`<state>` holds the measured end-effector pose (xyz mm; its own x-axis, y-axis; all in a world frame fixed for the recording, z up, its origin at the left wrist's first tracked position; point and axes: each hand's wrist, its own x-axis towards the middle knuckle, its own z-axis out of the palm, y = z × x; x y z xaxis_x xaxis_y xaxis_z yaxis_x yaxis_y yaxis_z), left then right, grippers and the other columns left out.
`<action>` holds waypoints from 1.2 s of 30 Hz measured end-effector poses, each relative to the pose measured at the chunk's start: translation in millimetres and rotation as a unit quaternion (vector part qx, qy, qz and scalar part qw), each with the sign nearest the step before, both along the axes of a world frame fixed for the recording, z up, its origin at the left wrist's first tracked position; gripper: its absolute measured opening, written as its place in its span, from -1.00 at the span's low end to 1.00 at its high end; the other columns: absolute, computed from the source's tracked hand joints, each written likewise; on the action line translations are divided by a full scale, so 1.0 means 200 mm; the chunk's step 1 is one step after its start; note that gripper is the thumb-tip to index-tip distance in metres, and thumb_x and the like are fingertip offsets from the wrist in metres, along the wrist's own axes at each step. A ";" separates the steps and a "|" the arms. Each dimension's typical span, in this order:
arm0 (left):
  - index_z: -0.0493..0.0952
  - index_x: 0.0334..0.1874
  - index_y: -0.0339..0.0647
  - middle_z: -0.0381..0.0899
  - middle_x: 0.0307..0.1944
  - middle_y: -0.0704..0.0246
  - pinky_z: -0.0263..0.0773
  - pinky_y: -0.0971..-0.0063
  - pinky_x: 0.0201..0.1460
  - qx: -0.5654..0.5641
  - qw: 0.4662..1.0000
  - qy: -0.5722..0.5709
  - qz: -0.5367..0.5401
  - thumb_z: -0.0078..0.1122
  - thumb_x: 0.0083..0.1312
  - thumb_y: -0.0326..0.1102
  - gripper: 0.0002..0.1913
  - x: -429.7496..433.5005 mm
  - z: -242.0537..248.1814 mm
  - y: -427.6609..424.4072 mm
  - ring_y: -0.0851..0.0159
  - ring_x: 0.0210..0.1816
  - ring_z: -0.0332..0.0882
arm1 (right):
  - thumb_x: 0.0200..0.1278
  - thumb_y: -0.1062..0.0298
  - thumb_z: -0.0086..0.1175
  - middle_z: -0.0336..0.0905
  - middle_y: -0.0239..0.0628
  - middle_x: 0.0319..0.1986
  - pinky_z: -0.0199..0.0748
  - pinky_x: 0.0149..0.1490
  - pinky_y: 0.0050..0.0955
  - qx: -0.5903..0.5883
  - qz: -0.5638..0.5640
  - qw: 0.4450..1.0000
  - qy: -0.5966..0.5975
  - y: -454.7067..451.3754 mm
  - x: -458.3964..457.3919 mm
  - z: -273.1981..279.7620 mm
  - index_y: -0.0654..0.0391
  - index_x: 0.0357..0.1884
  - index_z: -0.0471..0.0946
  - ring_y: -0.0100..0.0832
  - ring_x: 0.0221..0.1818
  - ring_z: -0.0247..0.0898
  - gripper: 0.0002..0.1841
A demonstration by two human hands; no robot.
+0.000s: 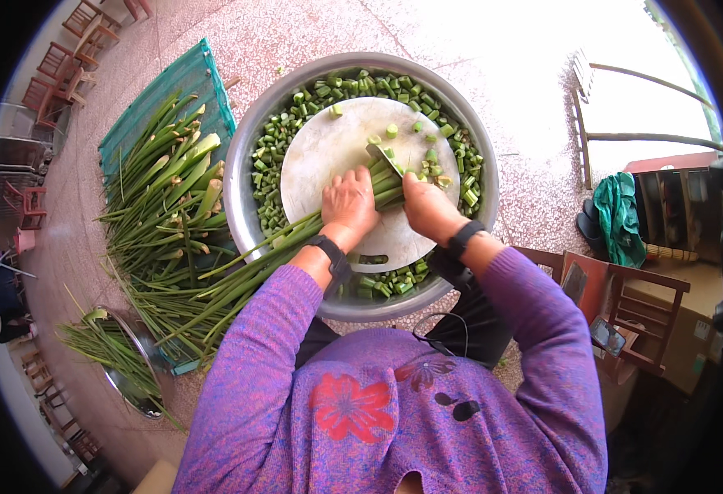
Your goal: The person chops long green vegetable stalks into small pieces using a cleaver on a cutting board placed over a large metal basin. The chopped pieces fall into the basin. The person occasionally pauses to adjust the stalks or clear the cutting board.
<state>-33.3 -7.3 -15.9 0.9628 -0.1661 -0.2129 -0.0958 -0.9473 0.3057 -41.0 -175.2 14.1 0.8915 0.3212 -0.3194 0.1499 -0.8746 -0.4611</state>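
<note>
My left hand (350,200) presses down on a bundle of long green stalks (284,242), which trails off to the lower left under my forearm. In my right hand (430,207) is a knife (385,159), its blade across the cut ends of the bundle; the handle is hidden by my fingers. Both hands are over a round whitish cutting board (312,148) with a slot near its close edge. The board rests over a wide metal basin (236,179). Short cut stalk pieces (269,167) fill the basin around the board, and several lie on the board beyond the blade.
Left of the basin, a heap of uncut stalks (164,185) lies on a green mesh sheet (198,71). A metal bowl (145,346) holds more stalks at lower left. To the right are a wooden chair (648,309), a phone (608,336) and dark slippers (588,222).
</note>
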 end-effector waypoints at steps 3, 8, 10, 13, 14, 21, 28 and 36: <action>0.38 -0.02 -0.21 0.54 -0.10 0.19 0.43 0.16 0.03 0.008 1.000 -0.015 0.009 0.39 -0.13 -0.36 -0.44 0.01 0.01 -0.01 0.01 0.00 0.48 | 0.17 0.55 -0.12 0.57 0.17 -0.33 0.47 -0.10 0.01 0.013 -0.062 0.998 -0.030 0.04 0.00 -0.12 0.30 -0.17 0.32 0.16 -0.18 0.52 -0.83; 0.37 -0.03 -0.23 0.54 -0.07 0.14 0.43 0.18 0.06 -0.006 0.999 -0.031 0.021 0.37 -0.13 -0.35 -0.44 -0.01 0.01 -0.01 0.00 0.02 0.49 | 0.15 0.51 -0.05 0.55 0.21 -0.37 0.46 -0.16 -0.02 0.099 -0.187 0.975 -0.066 0.05 -0.06 -0.18 0.33 -0.15 0.30 0.18 -0.24 0.51 -0.77; 0.36 -0.03 -0.24 0.54 -0.07 0.13 0.43 0.19 0.08 -0.008 0.999 -0.023 0.021 0.37 -0.12 -0.34 -0.44 -0.01 0.01 0.00 0.00 0.04 0.48 | 0.13 0.45 0.00 0.52 0.24 -0.35 0.44 -0.11 -0.03 0.157 -0.256 0.954 0.002 -0.01 -0.06 -0.14 0.32 -0.17 0.31 0.21 -0.21 0.47 -0.75; 0.36 -0.03 -0.27 0.53 -0.05 0.13 0.43 0.21 0.09 -0.009 0.999 -0.029 0.026 0.42 -0.12 -0.31 -0.42 -0.01 0.00 0.00 0.00 0.06 0.47 | 0.10 0.50 0.01 0.52 0.24 -0.38 0.42 -0.12 0.01 0.133 -0.169 0.970 -0.110 -0.10 -0.10 -0.05 0.34 -0.17 0.33 0.24 -0.21 0.47 -0.75; 0.36 -0.03 -0.27 0.53 -0.04 0.12 0.43 0.21 0.10 -0.008 0.999 -0.031 0.025 0.43 -0.12 -0.31 -0.41 -0.01 0.00 0.00 0.01 0.06 0.47 | 0.10 0.49 0.01 0.49 0.22 -0.44 0.40 -0.17 0.04 0.149 -0.116 0.966 -0.178 -0.12 -0.11 -0.01 0.33 -0.18 0.33 0.25 -0.28 0.45 -0.76; 0.37 -0.06 -0.23 0.52 -0.05 0.16 0.41 0.21 0.11 -0.007 0.999 -0.025 0.030 0.47 -0.12 -0.28 -0.43 -0.02 0.00 -0.01 0.03 0.07 0.46 | 0.13 0.55 -0.06 0.53 0.17 -0.45 0.47 -0.19 -0.04 0.099 0.004 0.992 -0.077 -0.11 -0.16 0.18 0.32 -0.22 0.35 0.15 -0.29 0.52 -0.83; 0.38 -0.06 -0.18 0.52 -0.05 0.21 0.39 0.20 0.09 -0.005 0.999 -0.034 0.026 0.45 -0.13 -0.29 -0.44 -0.03 -0.03 -0.01 0.05 0.05 0.46 | 0.12 0.56 -0.06 0.55 0.16 -0.40 0.49 -0.18 -0.07 0.042 0.043 0.998 0.003 -0.11 -0.09 0.20 0.35 -0.18 0.34 0.12 -0.29 0.54 -0.80; 0.44 -0.14 -0.22 0.56 -0.18 0.21 0.42 0.19 -0.01 -0.012 0.999 -0.044 0.009 0.44 -0.14 -0.29 -0.51 0.00 -0.04 0.00 0.05 -0.07 0.51 | 0.12 0.61 -0.12 0.54 0.26 -0.36 0.45 -0.14 0.06 0.038 -0.064 0.997 -0.030 0.10 -0.01 -0.18 0.30 -0.17 0.27 0.23 -0.24 0.50 -0.79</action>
